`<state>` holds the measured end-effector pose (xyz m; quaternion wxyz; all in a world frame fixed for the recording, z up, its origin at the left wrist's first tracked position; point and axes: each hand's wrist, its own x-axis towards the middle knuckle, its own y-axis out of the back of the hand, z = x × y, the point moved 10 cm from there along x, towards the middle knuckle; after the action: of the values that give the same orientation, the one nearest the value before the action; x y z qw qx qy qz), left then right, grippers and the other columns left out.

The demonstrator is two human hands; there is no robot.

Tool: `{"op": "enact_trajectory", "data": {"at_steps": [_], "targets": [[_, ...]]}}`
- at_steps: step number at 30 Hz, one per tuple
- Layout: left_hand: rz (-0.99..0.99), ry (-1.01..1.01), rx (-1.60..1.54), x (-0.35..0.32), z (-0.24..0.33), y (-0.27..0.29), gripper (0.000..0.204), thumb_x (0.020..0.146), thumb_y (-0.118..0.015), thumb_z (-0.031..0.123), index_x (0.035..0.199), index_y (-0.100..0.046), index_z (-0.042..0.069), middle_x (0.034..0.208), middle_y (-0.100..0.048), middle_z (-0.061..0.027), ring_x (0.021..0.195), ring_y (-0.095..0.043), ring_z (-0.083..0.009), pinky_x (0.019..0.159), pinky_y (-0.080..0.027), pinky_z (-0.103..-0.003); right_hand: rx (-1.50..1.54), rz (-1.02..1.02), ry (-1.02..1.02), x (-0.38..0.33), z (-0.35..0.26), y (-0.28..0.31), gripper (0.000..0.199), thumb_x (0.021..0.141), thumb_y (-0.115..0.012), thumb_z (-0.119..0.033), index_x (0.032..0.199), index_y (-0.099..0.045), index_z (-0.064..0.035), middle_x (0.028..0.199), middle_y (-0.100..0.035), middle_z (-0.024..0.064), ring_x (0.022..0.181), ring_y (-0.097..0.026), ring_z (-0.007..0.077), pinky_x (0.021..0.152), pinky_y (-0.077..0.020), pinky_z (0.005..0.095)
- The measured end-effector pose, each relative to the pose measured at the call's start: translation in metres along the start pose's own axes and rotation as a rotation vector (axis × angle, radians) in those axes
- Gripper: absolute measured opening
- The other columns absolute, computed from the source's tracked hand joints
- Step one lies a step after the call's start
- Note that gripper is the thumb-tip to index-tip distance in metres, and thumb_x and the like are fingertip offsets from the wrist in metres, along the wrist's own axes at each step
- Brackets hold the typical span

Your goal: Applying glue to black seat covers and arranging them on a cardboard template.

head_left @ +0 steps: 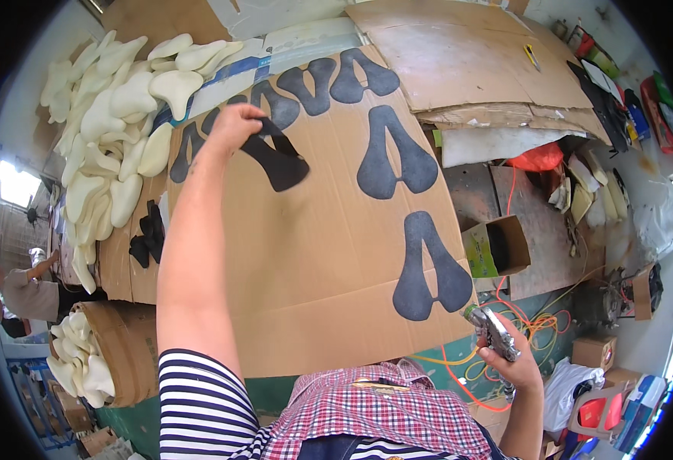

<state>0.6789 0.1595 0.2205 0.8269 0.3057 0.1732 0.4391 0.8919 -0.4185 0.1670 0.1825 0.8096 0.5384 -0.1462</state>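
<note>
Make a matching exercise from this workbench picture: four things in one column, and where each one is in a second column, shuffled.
Things
1. black flat piece
2. spray gun
3. pile of cream foam shapes
4. small open cardboard box

Places
A. on the left side of the bench, beside the big cardboard sheet
B. held by the right hand, near the sheet's lower right corner
C. pinched in the left hand, lifted above the sheet
D. right of the sheet, on the brown surface

Pairs: 1-C, 2-B, 3-A, 4-D
</note>
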Motion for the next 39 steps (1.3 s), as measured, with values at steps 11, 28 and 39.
{"op": "enact_trajectory", "data": {"at_steps": [11, 28, 39], "targets": [[-0.098, -0.306, 0.697, -0.07, -0.029, -0.186, 0.018, 0.08, -0.058, 0.01, 0.097, -0.066, 0.011, 0.096, -0.06, -0.0113, 0.089, -0.063, -0.0336, 0.075, -0.052, -0.045, -0.126, -0.053, 0.001, 0.033, 0.005, -0.008, 0.063, 0.078, -0.076, -0.006, 0.134, -0.048, -0.0049, 0.091, -0.061, 0.0038, 0.084, -0.059, 0.0114, 0.075, -0.0494, 0.0276], [0.033, -0.076, 0.494, 0.056, -0.07, -0.196, 0.013, 0.087, -0.053, 0.01, 0.095, -0.063, 0.01, 0.102, -0.06, -0.0125, 0.093, -0.061, -0.0382, 0.079, -0.05, -0.048, -0.054, -0.209, -0.194, 0.042, 0.041, -0.062, 0.064, 0.08, -0.077, -0.011, 0.137, -0.048, -0.0112, 0.098, -0.065, 0.0045, 0.088, -0.063, 0.012, 0.079, -0.0517, 0.0286], [0.234, -0.262, 0.403, 0.075, -0.028, -0.196, 0.005, 0.086, -0.058, 0.011, 0.089, -0.06, 0.009, 0.095, -0.06, -0.0112, 0.09, -0.06, -0.0364, 0.074, -0.048, -0.047, -0.187, -0.278, -0.161, 0.046, 0.045, -0.084, 0.065, 0.079, -0.079, -0.017, 0.136, -0.049, -0.0115, 0.097, -0.064, 0.0059, 0.087, -0.062, 0.0145, 0.079, -0.0507, 0.0295]]}}
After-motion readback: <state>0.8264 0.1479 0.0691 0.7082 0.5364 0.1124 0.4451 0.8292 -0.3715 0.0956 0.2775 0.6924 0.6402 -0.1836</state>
